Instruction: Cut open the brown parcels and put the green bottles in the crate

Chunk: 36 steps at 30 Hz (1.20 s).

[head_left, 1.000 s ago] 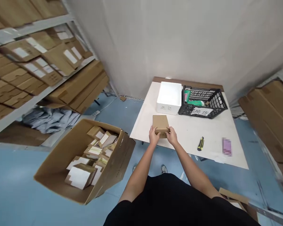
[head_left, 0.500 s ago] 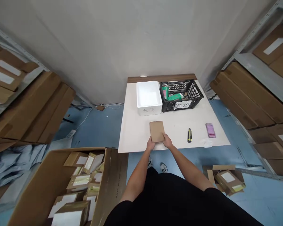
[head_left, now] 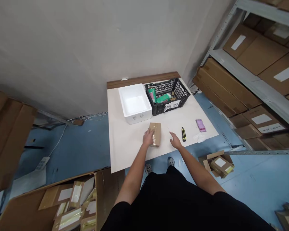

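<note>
A small brown cardboard box [head_left: 156, 133] with shiny tape along its top lies on the white table [head_left: 125, 144]. My left hand [head_left: 148, 138] holds it at its left side, fingers over the top. To the right of the box, my right hand [head_left: 175, 140] is above the table with its thumb and fingers apart and nothing in it. Just beyond that hand lies a black and yellow utility knife [head_left: 183, 134]. Farther right is a purple item [head_left: 200, 125], blurred out.
A white bin [head_left: 138, 118] and a black crate [head_left: 180, 104] holding green packages stand at the back of the table. A large carton [head_left: 103, 192] of parcels is at lower left, a small open box [head_left: 208, 163] on the floor at right. Metal shelving [head_left: 245, 77] rises at right.
My right hand has let go of the box and moved right toward the knife. My left hand stays on the box, whose taped side now shows. The view has turned right.
</note>
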Each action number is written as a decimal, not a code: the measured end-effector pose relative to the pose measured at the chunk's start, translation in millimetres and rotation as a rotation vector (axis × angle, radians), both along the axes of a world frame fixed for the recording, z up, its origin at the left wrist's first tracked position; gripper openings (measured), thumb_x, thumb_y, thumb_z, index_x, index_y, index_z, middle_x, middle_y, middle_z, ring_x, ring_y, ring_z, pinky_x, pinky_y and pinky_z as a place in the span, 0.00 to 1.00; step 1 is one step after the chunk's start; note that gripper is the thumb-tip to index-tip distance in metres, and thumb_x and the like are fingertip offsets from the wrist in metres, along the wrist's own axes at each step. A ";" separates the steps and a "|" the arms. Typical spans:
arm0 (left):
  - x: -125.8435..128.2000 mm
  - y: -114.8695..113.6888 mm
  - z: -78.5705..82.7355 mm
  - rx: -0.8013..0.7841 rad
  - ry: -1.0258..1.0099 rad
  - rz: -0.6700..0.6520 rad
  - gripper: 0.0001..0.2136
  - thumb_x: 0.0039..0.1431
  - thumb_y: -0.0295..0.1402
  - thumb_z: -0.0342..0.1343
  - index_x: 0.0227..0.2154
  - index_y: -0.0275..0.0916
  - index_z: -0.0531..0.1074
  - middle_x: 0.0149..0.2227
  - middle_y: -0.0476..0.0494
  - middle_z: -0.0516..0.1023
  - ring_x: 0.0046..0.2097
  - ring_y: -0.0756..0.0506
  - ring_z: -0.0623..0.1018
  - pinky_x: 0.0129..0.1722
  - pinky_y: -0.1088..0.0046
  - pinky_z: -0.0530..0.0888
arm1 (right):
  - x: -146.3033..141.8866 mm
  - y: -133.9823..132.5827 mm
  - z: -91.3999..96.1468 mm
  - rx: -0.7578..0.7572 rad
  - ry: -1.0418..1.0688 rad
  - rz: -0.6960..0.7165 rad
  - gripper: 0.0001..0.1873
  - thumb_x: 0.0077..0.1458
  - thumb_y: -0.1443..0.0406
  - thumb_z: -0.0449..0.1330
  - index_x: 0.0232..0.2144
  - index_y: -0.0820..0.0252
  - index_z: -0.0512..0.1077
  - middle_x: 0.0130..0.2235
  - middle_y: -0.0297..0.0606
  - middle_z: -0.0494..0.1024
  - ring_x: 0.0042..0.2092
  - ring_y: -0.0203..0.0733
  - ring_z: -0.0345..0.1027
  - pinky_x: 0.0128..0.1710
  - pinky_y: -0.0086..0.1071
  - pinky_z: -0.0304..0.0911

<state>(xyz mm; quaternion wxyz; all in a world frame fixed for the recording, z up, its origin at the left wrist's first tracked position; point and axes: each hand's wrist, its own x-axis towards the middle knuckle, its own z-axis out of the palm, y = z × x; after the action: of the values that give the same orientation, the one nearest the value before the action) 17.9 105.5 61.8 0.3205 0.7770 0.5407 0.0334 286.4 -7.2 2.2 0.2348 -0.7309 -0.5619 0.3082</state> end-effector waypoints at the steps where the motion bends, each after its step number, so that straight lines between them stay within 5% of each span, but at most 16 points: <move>1: -2.5 14.6 2.7 -0.054 0.052 -0.081 0.48 0.47 0.24 0.70 0.72 0.55 0.63 0.80 0.44 0.50 0.70 0.32 0.69 0.65 0.57 0.73 | 4.1 2.3 2.0 0.014 -0.007 -0.017 0.43 0.55 0.69 0.55 0.73 0.56 0.62 0.72 0.46 0.66 0.75 0.52 0.55 0.74 0.55 0.55; 4: -1.5 45.8 8.1 -0.104 0.158 -0.295 0.52 0.40 0.29 0.75 0.71 0.56 0.63 0.79 0.43 0.51 0.70 0.31 0.69 0.64 0.58 0.72 | 28.0 8.6 6.2 -0.015 -0.029 -0.056 0.41 0.57 0.69 0.57 0.73 0.57 0.63 0.74 0.48 0.62 0.75 0.54 0.53 0.73 0.55 0.54; 9: 9.1 60.7 13.6 -0.090 0.399 -0.355 0.55 0.39 0.36 0.78 0.73 0.57 0.59 0.80 0.41 0.50 0.75 0.26 0.61 0.67 0.52 0.68 | 108.7 4.1 1.0 -0.179 -0.042 -0.155 0.41 0.56 0.71 0.60 0.72 0.62 0.63 0.74 0.54 0.60 0.75 0.60 0.54 0.72 0.54 0.55; 13: 18.2 43.0 17.2 -0.105 0.498 -0.314 0.54 0.49 0.45 0.74 0.76 0.60 0.50 0.81 0.45 0.45 0.77 0.25 0.54 0.68 0.49 0.67 | 168.7 -3.5 -18.8 -0.294 -0.041 -0.235 0.40 0.57 0.70 0.61 0.72 0.63 0.64 0.71 0.57 0.64 0.72 0.62 0.60 0.71 0.52 0.57; 16: 42.7 11.0 13.8 -0.077 0.503 -0.199 0.52 0.58 0.56 0.66 0.78 0.56 0.44 0.81 0.44 0.41 0.78 0.25 0.50 0.70 0.48 0.65 | 187.8 0.0 -38.2 -0.304 -0.006 -0.182 0.37 0.58 0.67 0.62 0.70 0.62 0.65 0.64 0.55 0.74 0.66 0.58 0.68 0.67 0.49 0.63; 21: 99.0 -31.8 4.1 -0.028 0.563 -0.011 0.53 0.60 0.63 0.60 0.79 0.45 0.42 0.80 0.34 0.43 0.79 0.24 0.43 0.72 0.46 0.60 | 174.1 22.0 -58.4 -0.350 -0.015 -0.176 0.31 0.61 0.63 0.64 0.65 0.60 0.67 0.58 0.51 0.77 0.57 0.51 0.76 0.56 0.38 0.70; 26: 110.1 -29.9 8.7 -0.100 0.562 -0.032 0.54 0.61 0.62 0.60 0.78 0.43 0.39 0.80 0.30 0.41 0.79 0.25 0.41 0.72 0.47 0.61 | 149.6 37.9 -54.7 -0.490 -0.076 -0.252 0.33 0.56 0.68 0.67 0.63 0.60 0.66 0.55 0.52 0.78 0.55 0.51 0.78 0.50 0.34 0.70; 31: 93.5 -16.7 20.1 -0.135 0.511 -0.158 0.53 0.56 0.52 0.70 0.77 0.48 0.46 0.79 0.34 0.48 0.79 0.28 0.42 0.73 0.49 0.60 | 128.0 54.2 -26.1 -0.401 0.027 -0.160 0.32 0.59 0.69 0.61 0.65 0.57 0.60 0.48 0.43 0.82 0.48 0.48 0.80 0.47 0.34 0.72; 36: 87.0 -13.5 18.9 -0.120 0.425 -0.120 0.56 0.52 0.47 0.75 0.77 0.49 0.47 0.77 0.35 0.54 0.79 0.31 0.47 0.69 0.54 0.67 | 63.4 81.2 25.4 -0.181 0.187 0.125 0.38 0.66 0.66 0.55 0.74 0.52 0.49 0.54 0.43 0.82 0.46 0.48 0.80 0.51 0.41 0.74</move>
<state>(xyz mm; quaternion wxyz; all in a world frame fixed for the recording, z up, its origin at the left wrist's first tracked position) 105.0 92.0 80.7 0.2464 0.7768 0.5501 -0.1824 349.8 73.9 27.6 0.1998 -0.6807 -0.5520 0.4383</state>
